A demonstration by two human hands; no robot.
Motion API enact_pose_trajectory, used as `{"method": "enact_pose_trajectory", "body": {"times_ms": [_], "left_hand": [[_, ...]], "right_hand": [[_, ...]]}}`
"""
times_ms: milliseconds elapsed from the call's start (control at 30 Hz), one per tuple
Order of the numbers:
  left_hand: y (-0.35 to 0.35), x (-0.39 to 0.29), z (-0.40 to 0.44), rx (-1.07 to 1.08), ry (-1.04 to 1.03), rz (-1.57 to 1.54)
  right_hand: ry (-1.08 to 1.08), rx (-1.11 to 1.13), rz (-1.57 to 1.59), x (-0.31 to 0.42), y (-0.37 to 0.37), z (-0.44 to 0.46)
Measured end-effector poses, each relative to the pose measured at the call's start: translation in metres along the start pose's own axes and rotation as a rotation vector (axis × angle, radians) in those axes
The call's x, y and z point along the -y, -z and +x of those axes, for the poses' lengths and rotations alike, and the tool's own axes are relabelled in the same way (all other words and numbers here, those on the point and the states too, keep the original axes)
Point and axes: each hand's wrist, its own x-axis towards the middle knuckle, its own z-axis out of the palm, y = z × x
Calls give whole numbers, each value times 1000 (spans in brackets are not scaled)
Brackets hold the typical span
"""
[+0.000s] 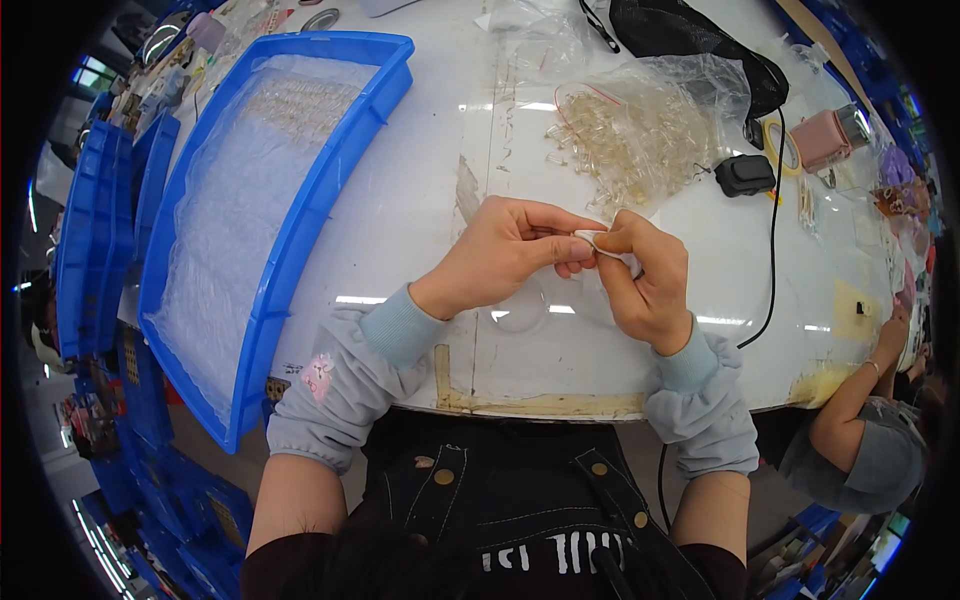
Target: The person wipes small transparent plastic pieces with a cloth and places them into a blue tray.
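Note:
My left hand and my right hand meet above the white table. Pinched between their fingertips is a small white cloth-like piece. Part of it runs under the right fingers; whether anything tiny is inside it is hidden. Just beyond my hands lies a clear plastic bag with many small pale gold, wire-like pieces in and around its mouth. On the table below my hands is a clear round object.
At left, a blue tray lined with plastic film holds rows of small pieces. A black box with a cable, a tape roll and a pink case stand right. Another person's arm is at far right.

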Motion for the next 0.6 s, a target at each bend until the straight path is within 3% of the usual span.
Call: {"method": "enact_pose_trajectory", "body": {"times_ms": [600], "left_hand": [[2, -2, 0, -11, 22, 25]], "right_hand": [[-44, -23, -35, 1, -4, -3]]}}
